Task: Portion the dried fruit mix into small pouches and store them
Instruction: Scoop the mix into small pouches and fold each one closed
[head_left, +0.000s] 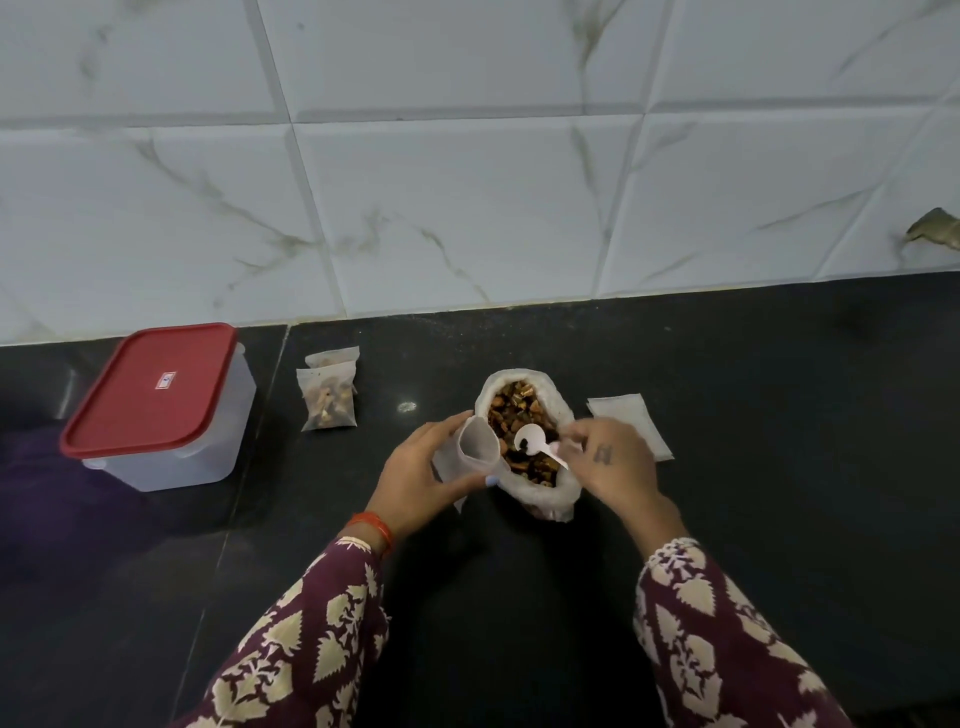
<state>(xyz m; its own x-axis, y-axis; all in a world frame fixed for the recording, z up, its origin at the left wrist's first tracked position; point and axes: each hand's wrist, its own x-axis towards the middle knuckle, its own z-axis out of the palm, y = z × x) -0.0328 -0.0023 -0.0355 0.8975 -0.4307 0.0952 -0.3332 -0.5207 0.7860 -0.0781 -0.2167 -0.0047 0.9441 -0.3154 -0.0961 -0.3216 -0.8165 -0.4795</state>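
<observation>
The left hand (415, 475) grips a small open pouch (475, 447), fingers curled around it, mouth facing up, touching the left rim of the open bag of dried fruit mix (524, 441) on the black tabletop (727, 415). The right hand (610, 462) pinches a white spoon (535, 447), bowl over the mix. 2 filled pouches (328, 397) lie left, near the red-lidded container (156, 405).
</observation>
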